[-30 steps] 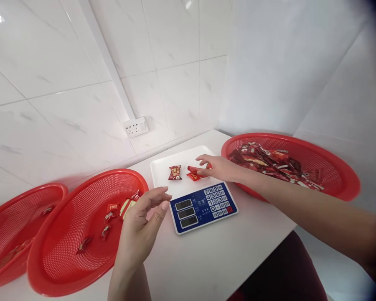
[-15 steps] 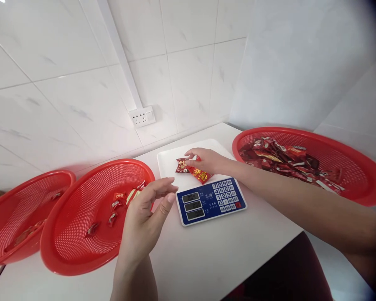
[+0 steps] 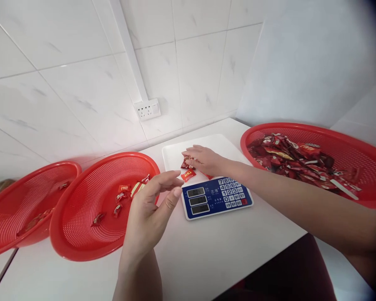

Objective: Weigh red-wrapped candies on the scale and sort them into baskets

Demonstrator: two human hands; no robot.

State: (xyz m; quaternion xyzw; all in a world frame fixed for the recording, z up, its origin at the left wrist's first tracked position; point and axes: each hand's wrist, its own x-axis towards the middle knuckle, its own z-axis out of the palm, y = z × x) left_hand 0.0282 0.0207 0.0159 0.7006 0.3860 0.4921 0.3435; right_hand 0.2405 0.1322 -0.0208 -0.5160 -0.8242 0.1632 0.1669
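Observation:
My right hand [image 3: 203, 159] reaches over the white pan of a kitchen scale [image 3: 207, 184] and closes its fingers on red candy wrappers [image 3: 188, 169] lying there. My left hand [image 3: 150, 209] hovers palm-up between the scale and the middle red basket [image 3: 81, 242], fingers loosely curled and apart, with nothing in it. That basket holds several loose wrapped candies [image 3: 122, 194]. The scale has a blue front panel with three small displays and a white keypad.
A large red basket [image 3: 357, 138] heaped with red candy packets stands at the right. A third red basket [image 3: 6, 238] with a few candies sits at the far left. White tiled walls with a socket [image 3: 147, 109] close the back; the table's front edge drops away at lower right.
My right hand slid left across the scale pan, gathering the separate candies together under its fingers. My left hand stayed roughly in place. The camera view shifted left.

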